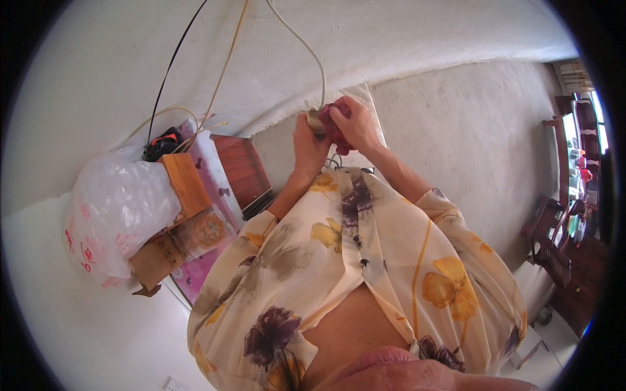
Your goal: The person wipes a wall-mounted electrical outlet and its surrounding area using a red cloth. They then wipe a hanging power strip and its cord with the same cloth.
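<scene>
My left hand (310, 149) is closed around a small olive-toned object (316, 119) with a pale, see-through upper edge; its exact kind is unclear. Bunched in my right hand (358, 124) is a dark red cloth (334, 134), pressed against the side of that object. Both hands meet in front of my waist, and their fingers partly cover what they hold. A white cable (320, 63) hangs along the wall and ends from sight right behind the olive object, so I cannot tell whether they are joined.
To the left, a pink patterned surface (230, 207) bears a wooden box (186, 183), a stuffed clear plastic bag (124, 195), a cardboard piece (157, 260) and a black device (164, 144) with cables. Dark wooden furniture (550, 244) stands far right across the concrete floor (469, 146).
</scene>
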The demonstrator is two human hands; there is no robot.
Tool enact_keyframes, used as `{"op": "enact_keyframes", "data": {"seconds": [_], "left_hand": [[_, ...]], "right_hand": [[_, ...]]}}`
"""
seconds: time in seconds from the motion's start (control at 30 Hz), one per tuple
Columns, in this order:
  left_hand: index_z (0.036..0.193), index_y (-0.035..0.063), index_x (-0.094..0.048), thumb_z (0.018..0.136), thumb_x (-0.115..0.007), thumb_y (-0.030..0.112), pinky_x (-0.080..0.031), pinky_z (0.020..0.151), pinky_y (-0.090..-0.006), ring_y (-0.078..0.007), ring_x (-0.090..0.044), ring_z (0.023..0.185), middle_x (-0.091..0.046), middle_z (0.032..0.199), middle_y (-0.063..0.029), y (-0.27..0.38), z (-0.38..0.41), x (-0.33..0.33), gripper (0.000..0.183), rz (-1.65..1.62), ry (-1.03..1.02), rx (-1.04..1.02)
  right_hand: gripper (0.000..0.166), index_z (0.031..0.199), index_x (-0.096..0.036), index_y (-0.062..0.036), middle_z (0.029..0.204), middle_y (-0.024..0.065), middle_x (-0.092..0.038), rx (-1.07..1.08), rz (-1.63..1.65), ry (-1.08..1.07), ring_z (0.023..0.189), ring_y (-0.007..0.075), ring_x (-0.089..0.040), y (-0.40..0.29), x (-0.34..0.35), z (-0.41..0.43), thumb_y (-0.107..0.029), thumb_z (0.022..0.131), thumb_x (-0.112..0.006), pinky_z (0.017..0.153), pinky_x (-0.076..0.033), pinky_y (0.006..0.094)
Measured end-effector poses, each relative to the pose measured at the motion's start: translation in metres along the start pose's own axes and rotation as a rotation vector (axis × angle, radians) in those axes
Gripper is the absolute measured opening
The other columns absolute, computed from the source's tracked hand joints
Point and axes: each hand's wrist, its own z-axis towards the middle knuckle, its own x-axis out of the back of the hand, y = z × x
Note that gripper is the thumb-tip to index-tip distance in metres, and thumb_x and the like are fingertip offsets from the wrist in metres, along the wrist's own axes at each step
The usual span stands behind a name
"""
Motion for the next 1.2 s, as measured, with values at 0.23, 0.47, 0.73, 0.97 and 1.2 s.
{"op": "enact_keyframes", "data": {"seconds": [0.23, 0.47, 0.73, 0.97, 1.2], "left_hand": [[0.108, -0.0006, -0.051, 0.081, -0.073, 0.006, -0.051, 0.074, -0.0441, -0.037, -0.066, 0.086, -0.064, 0.094, -0.0196, 0.012, 0.007, 0.006, 0.035, -0.1, 0.064, 0.045], [0.106, -0.0004, -0.052, 0.081, -0.074, 0.005, -0.052, 0.071, -0.045, -0.0401, -0.067, 0.081, -0.065, 0.09, -0.0206, -0.007, 0.001, 0.001, 0.034, 0.02, 0.078, -0.055], [0.11, -0.0008, -0.052, 0.079, -0.076, 0.006, -0.052, 0.079, -0.0395, -0.0305, -0.067, 0.087, -0.066, 0.095, -0.0163, -0.001, 0.004, 0.006, 0.04, -0.086, 0.041, -0.038], [0.11, -0.0003, -0.051, 0.083, -0.076, 0.008, -0.053, 0.079, -0.0372, -0.026, -0.068, 0.089, -0.066, 0.096, -0.0154, -0.007, 0.005, 0.0, 0.038, -0.119, 0.066, 0.02], [0.108, 0.0002, -0.051, 0.084, -0.076, 0.008, -0.054, 0.076, -0.0375, -0.0269, -0.069, 0.089, -0.067, 0.096, -0.0169, 0.007, 0.006, 0.005, 0.035, -0.123, 0.035, 0.068]], "right_hand": [[0.027, 0.112, -0.066, -0.0003, 0.084, 0.0079, -0.07, -0.128, 0.328, -0.149, 0.068, 0.0121, -0.064, 0.002, -0.005, 0.011, -0.022, 0.097, -0.062, 0.057, -0.053, 0.0289], [0.029, 0.11, -0.069, 0.0004, 0.086, 0.0111, -0.073, -0.043, 0.061, -0.036, 0.071, 0.0209, -0.069, 0.017, -0.017, 0.0, -0.024, 0.098, -0.059, 0.063, -0.053, 0.0321], [0.029, 0.103, -0.068, 0.0021, 0.086, 0.0127, -0.07, -0.49, 0.678, 0.062, 0.067, 0.0215, -0.07, 0.074, -0.022, 0.04, -0.025, 0.099, -0.06, 0.055, -0.057, 0.034], [0.031, 0.119, -0.066, -0.0028, 0.093, 0.0067, -0.071, -0.208, 0.566, -0.141, 0.075, 0.0105, -0.066, 0.01, 0.011, 0.0, -0.028, 0.103, -0.06, 0.062, -0.055, 0.0248], [0.039, 0.125, -0.066, 0.0007, 0.094, 0.0065, -0.071, 0.005, 0.391, -0.207, 0.08, 0.009, -0.063, 0.003, 0.001, -0.01, -0.026, 0.097, -0.065, 0.069, -0.054, 0.025]]}}
